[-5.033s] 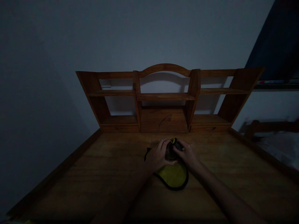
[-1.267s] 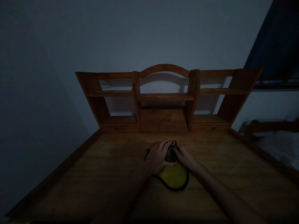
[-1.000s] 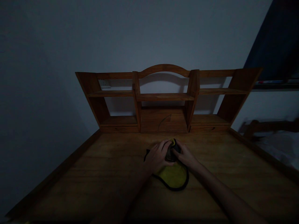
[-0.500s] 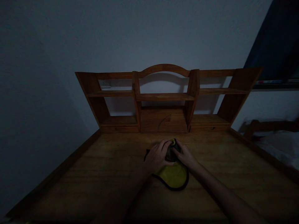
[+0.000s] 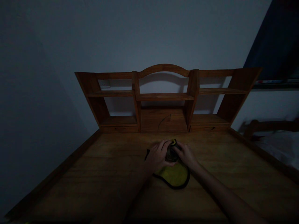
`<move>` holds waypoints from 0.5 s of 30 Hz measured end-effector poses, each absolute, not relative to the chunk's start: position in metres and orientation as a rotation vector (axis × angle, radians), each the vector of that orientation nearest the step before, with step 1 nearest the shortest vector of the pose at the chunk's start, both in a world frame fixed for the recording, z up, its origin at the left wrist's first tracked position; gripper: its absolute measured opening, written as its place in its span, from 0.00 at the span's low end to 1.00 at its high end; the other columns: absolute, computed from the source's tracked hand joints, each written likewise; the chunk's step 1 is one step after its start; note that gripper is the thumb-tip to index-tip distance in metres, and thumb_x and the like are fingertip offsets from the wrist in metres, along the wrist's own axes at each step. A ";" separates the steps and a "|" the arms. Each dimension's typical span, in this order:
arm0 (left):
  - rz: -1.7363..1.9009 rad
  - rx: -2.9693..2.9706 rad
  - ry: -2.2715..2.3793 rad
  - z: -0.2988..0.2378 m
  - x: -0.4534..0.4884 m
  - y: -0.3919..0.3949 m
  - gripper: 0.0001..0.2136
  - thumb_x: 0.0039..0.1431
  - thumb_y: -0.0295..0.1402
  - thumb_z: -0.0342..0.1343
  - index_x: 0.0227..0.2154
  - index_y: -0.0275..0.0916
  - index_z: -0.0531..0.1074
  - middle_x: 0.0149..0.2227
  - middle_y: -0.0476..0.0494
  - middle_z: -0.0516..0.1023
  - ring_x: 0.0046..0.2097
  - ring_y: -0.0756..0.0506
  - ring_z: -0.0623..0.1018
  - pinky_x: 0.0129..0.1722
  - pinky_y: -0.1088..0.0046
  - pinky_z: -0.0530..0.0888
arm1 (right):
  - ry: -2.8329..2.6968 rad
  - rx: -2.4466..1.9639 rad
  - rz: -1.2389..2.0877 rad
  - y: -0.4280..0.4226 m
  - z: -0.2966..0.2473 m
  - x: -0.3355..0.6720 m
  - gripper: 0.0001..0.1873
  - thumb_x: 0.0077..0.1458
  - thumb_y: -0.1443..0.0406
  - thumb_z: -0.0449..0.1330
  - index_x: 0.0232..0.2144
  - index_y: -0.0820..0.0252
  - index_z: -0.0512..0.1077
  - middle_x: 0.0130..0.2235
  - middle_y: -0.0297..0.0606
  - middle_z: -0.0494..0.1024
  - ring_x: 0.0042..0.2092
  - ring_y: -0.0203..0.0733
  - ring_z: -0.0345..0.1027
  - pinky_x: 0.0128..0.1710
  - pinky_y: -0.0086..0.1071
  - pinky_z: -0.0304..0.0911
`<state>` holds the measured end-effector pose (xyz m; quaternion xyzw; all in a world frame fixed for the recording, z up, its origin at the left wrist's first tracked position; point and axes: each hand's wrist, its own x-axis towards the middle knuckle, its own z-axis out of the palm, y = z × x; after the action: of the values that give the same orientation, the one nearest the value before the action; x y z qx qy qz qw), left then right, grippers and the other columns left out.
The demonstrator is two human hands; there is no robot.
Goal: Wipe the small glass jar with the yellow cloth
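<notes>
L hand (image 5: 157,156) fingers curled round L side of a dark obj (image 5: 172,155); R hand (image 5: 187,156) fingers gripping its R side; ID unclear, too dim; obj's over a black-edged yellow pad (image 5: 174,176), approx midway betw side edges of counter (image 5: 105,174), nearer back edge; step looks like two-handed handling; next move prob calls for steady L hold, fine R finger work.

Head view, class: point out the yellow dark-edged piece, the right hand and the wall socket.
Yellow dark-edged piece (image 5: 174,176): head view, on its exposed yellow surface.
Right hand (image 5: 187,156): head view, on the back of the hand.
Wall socket (image 5: 105,83): head view, on its faceplate.
</notes>
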<state>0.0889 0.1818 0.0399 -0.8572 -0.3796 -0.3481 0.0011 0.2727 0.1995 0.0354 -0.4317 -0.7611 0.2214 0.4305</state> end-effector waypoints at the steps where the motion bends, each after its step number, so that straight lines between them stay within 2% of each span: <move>1: -1.102 -2.681 -1.197 0.040 0.089 0.182 0.42 0.42 0.51 0.64 0.58 0.42 0.53 0.56 0.38 0.65 0.55 0.37 0.70 0.53 0.58 0.70 | -1.901 -1.070 0.561 0.200 0.035 0.273 0.13 0.59 0.60 0.53 0.40 0.58 0.74 0.36 0.39 0.80 0.37 0.48 0.73 0.36 0.32 0.64; 11: -1.128 -2.654 -1.168 0.043 0.089 0.180 0.41 0.45 0.53 0.61 0.58 0.41 0.53 0.55 0.37 0.66 0.55 0.37 0.70 0.52 0.57 0.71 | -1.878 -1.054 0.580 0.207 0.027 0.276 0.15 0.60 0.58 0.51 0.32 0.60 0.75 0.28 0.35 0.77 0.30 0.43 0.70 0.29 0.29 0.60; 15: -1.172 -2.626 -1.195 0.042 0.089 0.180 0.42 0.42 0.52 0.63 0.58 0.42 0.53 0.55 0.38 0.66 0.54 0.36 0.71 0.52 0.57 0.71 | -1.815 -1.038 0.661 0.209 0.026 0.276 0.16 0.60 0.58 0.52 0.32 0.61 0.76 0.29 0.34 0.76 0.31 0.41 0.68 0.30 0.29 0.60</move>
<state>0.0891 0.1796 0.0425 -0.8431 -0.3838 -0.3764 0.0138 0.2761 0.2089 0.0257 -0.4210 -0.7364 0.2683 0.4566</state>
